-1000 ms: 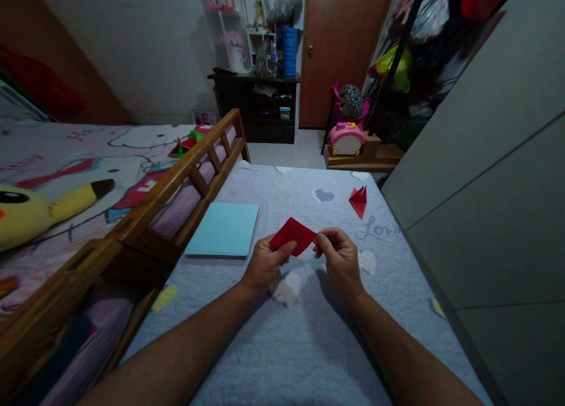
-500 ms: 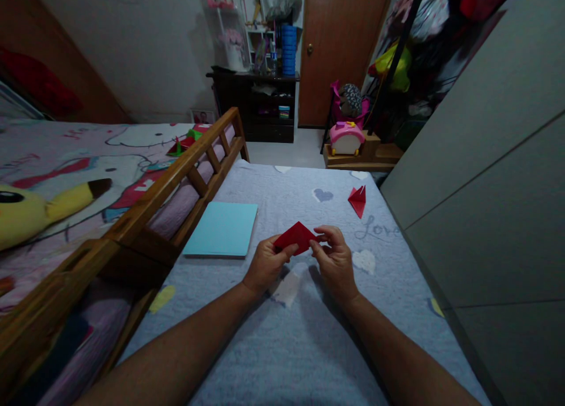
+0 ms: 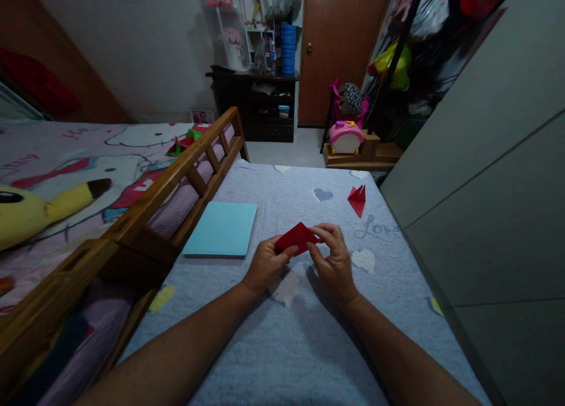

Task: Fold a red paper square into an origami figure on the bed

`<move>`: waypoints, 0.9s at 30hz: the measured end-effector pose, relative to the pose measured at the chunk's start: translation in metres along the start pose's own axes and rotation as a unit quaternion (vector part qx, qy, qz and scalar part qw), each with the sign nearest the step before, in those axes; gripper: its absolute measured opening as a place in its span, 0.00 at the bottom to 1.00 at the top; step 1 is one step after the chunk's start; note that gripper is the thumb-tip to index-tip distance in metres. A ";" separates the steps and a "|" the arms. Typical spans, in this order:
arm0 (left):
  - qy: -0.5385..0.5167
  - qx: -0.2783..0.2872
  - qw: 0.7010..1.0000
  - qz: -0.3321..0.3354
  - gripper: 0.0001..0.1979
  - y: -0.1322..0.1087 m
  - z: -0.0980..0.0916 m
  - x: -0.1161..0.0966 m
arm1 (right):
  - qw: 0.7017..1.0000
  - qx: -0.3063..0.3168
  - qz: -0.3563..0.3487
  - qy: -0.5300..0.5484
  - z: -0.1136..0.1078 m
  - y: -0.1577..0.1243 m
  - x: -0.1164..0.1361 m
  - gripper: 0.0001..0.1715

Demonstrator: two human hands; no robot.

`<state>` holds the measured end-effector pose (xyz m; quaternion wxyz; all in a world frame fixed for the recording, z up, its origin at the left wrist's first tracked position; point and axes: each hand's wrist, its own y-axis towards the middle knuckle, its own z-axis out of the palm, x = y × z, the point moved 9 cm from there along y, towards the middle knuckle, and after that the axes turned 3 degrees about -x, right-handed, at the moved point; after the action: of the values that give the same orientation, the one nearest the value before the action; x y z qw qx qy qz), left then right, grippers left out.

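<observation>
A small folded piece of red paper (image 3: 298,236) is held up above the bed, between both hands. My left hand (image 3: 268,266) is closed on its left corner, thumb on the near face and the other fingers behind. At the right corner, my right hand (image 3: 334,261) pinches the paper between thumb and fingers. Farther off to the right, a folded red paper figure (image 3: 357,200) with pointed tips sits on the bedsheet. To the left lies a stack of light blue square paper (image 3: 221,229), flat on the bed.
A wooden bed rail (image 3: 176,188) runs along the left, with a yellow plush toy (image 3: 39,212) on the bed beyond. Tall pale cabinet doors (image 3: 494,218) border the right side. Past the bed's far edge stand a dark cabinet (image 3: 265,109) and a pink-and-white toy box (image 3: 346,138).
My right thumb and fingers have shifted slightly at the paper's right corner, and the paper has tilted a little. The left hand keeps its hold almost unmoved.
</observation>
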<state>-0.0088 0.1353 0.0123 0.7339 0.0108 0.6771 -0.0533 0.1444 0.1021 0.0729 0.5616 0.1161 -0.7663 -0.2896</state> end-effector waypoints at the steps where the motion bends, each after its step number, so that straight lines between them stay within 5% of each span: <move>1: 0.000 -0.001 1.000 -0.001 0.13 0.000 0.000 0.001 | 1.000 -0.001 -0.005 -0.003 0.000 0.000 0.002 0.18; 23: 0.039 0.042 0.998 0.036 0.14 0.002 0.001 0.006 | 0.990 0.052 0.107 0.073 0.012 -0.002 -0.023 0.05; 27: 0.101 0.012 0.990 0.102 0.25 -0.001 -0.005 -0.008 | 0.991 0.057 0.098 0.065 0.012 -0.002 -0.023 0.04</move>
<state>-0.0140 0.1350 0.0198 0.6632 0.0943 0.7424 0.0149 0.1410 0.1161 0.0513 0.6283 0.0906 -0.7513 -0.1802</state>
